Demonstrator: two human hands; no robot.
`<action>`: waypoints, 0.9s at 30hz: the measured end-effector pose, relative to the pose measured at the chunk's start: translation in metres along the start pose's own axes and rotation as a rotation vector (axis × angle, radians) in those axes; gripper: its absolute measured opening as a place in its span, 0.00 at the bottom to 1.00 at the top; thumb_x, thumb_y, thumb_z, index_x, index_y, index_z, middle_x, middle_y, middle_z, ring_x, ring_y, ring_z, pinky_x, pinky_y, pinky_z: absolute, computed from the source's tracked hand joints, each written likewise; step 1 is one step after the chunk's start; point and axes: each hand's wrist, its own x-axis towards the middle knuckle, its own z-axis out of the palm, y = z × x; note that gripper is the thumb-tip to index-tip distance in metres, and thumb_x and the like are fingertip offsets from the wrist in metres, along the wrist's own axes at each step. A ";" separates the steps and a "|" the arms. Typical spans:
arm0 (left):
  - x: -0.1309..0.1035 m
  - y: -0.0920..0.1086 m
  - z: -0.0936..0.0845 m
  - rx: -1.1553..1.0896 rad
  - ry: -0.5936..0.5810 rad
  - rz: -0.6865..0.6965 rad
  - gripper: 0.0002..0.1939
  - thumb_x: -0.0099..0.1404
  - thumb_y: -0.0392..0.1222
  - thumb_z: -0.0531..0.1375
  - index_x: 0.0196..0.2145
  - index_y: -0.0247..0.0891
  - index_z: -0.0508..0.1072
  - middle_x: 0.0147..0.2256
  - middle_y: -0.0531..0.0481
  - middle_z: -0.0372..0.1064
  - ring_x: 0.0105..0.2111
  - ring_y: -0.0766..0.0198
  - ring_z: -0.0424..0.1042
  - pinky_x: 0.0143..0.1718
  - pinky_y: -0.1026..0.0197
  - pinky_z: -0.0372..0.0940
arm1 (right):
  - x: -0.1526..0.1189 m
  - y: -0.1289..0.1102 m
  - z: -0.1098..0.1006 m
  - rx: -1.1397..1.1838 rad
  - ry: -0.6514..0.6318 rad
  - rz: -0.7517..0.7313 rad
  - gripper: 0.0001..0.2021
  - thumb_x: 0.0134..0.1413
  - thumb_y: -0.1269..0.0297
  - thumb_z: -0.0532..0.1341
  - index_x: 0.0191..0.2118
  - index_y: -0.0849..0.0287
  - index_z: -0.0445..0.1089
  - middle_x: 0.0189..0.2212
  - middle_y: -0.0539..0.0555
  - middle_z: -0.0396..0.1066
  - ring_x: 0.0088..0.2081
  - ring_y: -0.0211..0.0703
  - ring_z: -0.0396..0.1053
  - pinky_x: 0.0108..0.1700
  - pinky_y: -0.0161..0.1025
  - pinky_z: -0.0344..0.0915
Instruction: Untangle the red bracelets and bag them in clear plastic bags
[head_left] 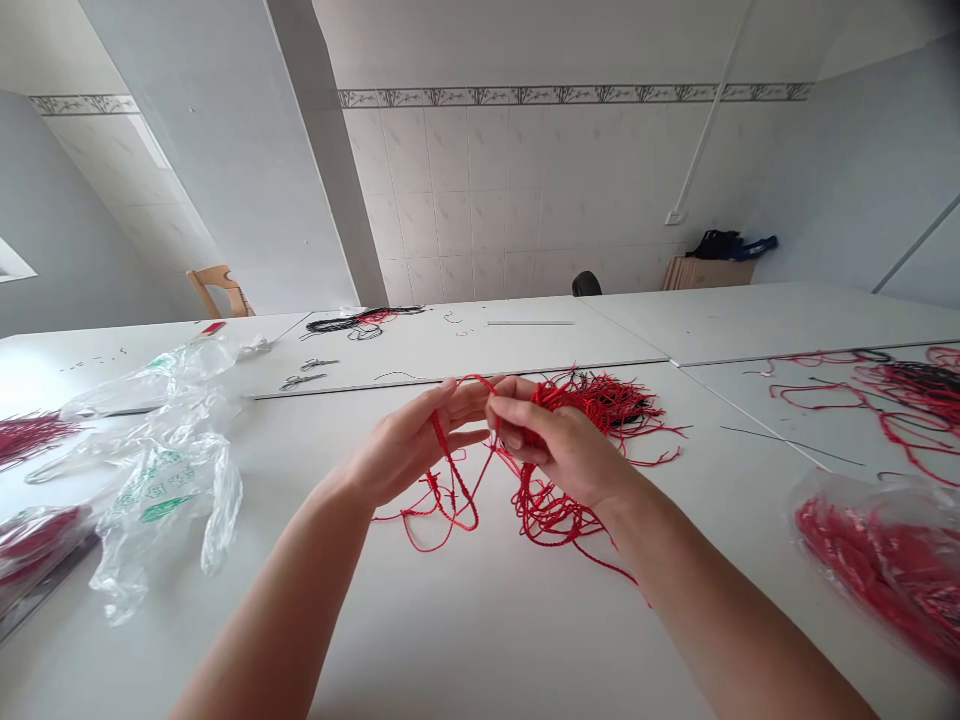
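Observation:
A braided red cord [460, 478] loops down from between my two hands above the white table. My left hand [405, 440] is closed on it, with the thumb and fingers around a strand. Close beside it, my right hand [551, 430] pinches the same cord between thumb and fingertips; part of that grip is hidden. Under and behind the right hand lies a tangled bundle of red cords [551, 515], with a heap of cut red and black cords [611, 405] just beyond. Loose red ends trail on the table below the left hand.
Crumpled clear plastic bags [161, 470] lie on the left, near scissors [304, 380]. Black cords [360, 320] rest at the back. To the right are a bag of red cords [885, 560] and loose red cords [892, 400]. A thin rod [530, 323] lies farther back.

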 end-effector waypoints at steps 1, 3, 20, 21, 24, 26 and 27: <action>0.000 0.000 -0.001 0.001 0.007 -0.005 0.28 0.78 0.56 0.45 0.62 0.44 0.75 0.68 0.45 0.62 0.68 0.43 0.56 0.66 0.42 0.53 | 0.001 -0.002 -0.003 0.060 -0.001 -0.020 0.16 0.61 0.50 0.65 0.30 0.55 0.66 0.26 0.47 0.55 0.25 0.36 0.44 0.27 0.40 0.43; -0.001 0.000 -0.004 -0.015 0.041 -0.018 0.27 0.78 0.57 0.46 0.63 0.47 0.74 0.67 0.46 0.63 0.70 0.43 0.54 0.67 0.41 0.53 | 0.003 -0.008 -0.009 0.160 0.026 -0.063 0.15 0.58 0.52 0.66 0.29 0.55 0.65 0.27 0.48 0.56 0.26 0.37 0.44 0.26 0.40 0.40; -0.001 0.002 -0.009 -0.058 0.146 0.022 0.33 0.76 0.64 0.45 0.62 0.43 0.75 0.58 0.40 0.74 0.66 0.40 0.61 0.63 0.38 0.59 | -0.015 -0.041 -0.037 0.221 0.148 -0.252 0.15 0.60 0.50 0.66 0.29 0.52 0.67 0.18 0.43 0.45 0.21 0.36 0.42 0.23 0.38 0.43; -0.001 0.002 -0.009 -0.051 0.141 0.014 0.33 0.76 0.65 0.45 0.62 0.44 0.75 0.58 0.40 0.74 0.66 0.40 0.60 0.63 0.38 0.58 | -0.013 -0.037 -0.034 0.211 0.103 -0.204 0.15 0.61 0.49 0.66 0.30 0.53 0.68 0.19 0.43 0.48 0.21 0.35 0.43 0.23 0.38 0.43; -0.001 0.001 -0.006 -0.031 0.129 0.000 0.34 0.76 0.65 0.43 0.62 0.45 0.74 0.62 0.41 0.70 0.67 0.40 0.57 0.64 0.38 0.56 | -0.007 -0.020 -0.021 0.141 0.008 -0.073 0.16 0.63 0.46 0.65 0.33 0.53 0.71 0.22 0.45 0.57 0.21 0.33 0.49 0.24 0.37 0.47; -0.001 0.000 -0.004 -0.016 0.130 -0.003 0.34 0.76 0.65 0.43 0.63 0.44 0.74 0.63 0.41 0.69 0.65 0.40 0.60 0.63 0.39 0.57 | -0.004 -0.008 -0.012 0.044 -0.016 0.003 0.17 0.63 0.44 0.64 0.34 0.54 0.73 0.26 0.46 0.64 0.25 0.34 0.57 0.28 0.37 0.55; -0.001 0.000 -0.003 -0.011 0.137 -0.009 0.34 0.76 0.65 0.44 0.63 0.43 0.74 0.62 0.40 0.69 0.62 0.40 0.64 0.62 0.39 0.58 | -0.003 -0.003 -0.008 -0.017 -0.013 0.043 0.18 0.63 0.43 0.64 0.34 0.54 0.75 0.29 0.48 0.68 0.28 0.35 0.63 0.32 0.38 0.60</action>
